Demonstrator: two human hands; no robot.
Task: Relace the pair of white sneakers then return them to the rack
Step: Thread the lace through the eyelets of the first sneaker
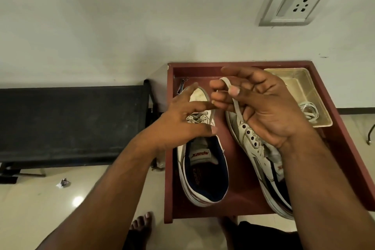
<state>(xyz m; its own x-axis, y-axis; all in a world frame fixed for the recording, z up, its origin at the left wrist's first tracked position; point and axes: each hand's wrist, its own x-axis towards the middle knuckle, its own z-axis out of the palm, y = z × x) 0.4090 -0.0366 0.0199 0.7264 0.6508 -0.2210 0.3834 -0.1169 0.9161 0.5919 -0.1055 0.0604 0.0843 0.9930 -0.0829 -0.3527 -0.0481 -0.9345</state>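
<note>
Head view shows us mid-lacing on the red table [233, 138]: our right hand [263, 107] pinches the white lace [236, 105] above the right sneaker [261, 154], left hand [182, 122] loosely spread over the left sneaker [203, 168], and threading an eyelet probably comes next.

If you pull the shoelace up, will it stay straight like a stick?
Probably not. The shoelace already bends over a finger of the right hand, so it looks floppy. It seems thin and flat, likely very light, and would droop.

Domestic interior: glossy tiled floor [40, 199], plain wall with switch socket [294, 2], black bench [71, 122], bare foot [142, 223].
</note>
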